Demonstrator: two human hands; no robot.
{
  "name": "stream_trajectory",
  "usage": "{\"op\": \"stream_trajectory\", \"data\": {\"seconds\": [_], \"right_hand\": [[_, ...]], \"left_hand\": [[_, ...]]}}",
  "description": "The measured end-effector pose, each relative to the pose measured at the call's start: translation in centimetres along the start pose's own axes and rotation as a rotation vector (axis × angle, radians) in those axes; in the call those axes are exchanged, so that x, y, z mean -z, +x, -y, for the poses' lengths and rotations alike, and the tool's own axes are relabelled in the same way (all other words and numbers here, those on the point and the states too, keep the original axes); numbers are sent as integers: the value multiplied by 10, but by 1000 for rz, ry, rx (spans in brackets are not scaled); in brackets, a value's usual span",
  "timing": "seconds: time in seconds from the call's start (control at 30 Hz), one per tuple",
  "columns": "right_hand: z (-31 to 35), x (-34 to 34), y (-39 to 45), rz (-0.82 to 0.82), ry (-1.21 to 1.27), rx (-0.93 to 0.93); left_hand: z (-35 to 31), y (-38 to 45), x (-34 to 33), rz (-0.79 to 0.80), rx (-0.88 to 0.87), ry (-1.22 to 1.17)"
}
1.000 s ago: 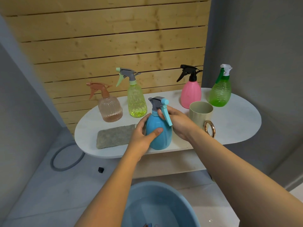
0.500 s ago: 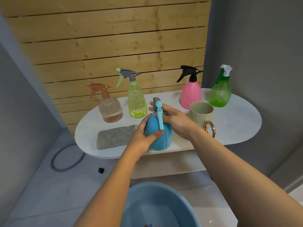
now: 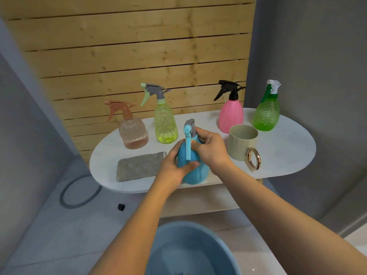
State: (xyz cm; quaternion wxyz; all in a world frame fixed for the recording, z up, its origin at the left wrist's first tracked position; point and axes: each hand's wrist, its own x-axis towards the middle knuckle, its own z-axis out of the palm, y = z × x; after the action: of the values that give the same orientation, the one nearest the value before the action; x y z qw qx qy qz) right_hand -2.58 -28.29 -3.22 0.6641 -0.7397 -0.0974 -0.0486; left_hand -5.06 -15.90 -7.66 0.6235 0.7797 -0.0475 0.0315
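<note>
A blue spray bottle (image 3: 195, 172) stands upright near the front edge of the white oval table (image 3: 284, 153). My left hand (image 3: 174, 164) grips its round body from the left, thumb across the front. My right hand (image 3: 211, 148) grips the grey and light blue spray head (image 3: 188, 133) at the neck. The trigger lever points down toward me.
On the table stand a brown-topped clear bottle (image 3: 132, 132), a yellow-green bottle (image 3: 164, 124), a pink bottle (image 3: 230, 114), a green bottle (image 3: 267, 112), a beige mug (image 3: 242, 141) with a gold ring handle, and a grey cloth (image 3: 139, 167). A blue basin (image 3: 190, 249) sits below.
The spray head has turned under my right hand: its trigger pointed right a second ago and now faces me. The bottle's body and my left hand stayed put.
</note>
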Motion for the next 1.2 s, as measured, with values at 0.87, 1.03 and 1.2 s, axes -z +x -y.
{"op": "stream_trajectory", "data": {"seconds": [0.87, 1.03, 1.2], "right_hand": [[-27, 27, 20, -110, -68, -447], [-36, 14, 48, -159, -122, -423], [-43, 6, 78, -192, -136, -419]], "left_hand": [[1, 42, -29, -332, 131, 11], [-4, 86, -30, -339, 103, 71], [0, 126, -25, -174, 95, 62]]}}
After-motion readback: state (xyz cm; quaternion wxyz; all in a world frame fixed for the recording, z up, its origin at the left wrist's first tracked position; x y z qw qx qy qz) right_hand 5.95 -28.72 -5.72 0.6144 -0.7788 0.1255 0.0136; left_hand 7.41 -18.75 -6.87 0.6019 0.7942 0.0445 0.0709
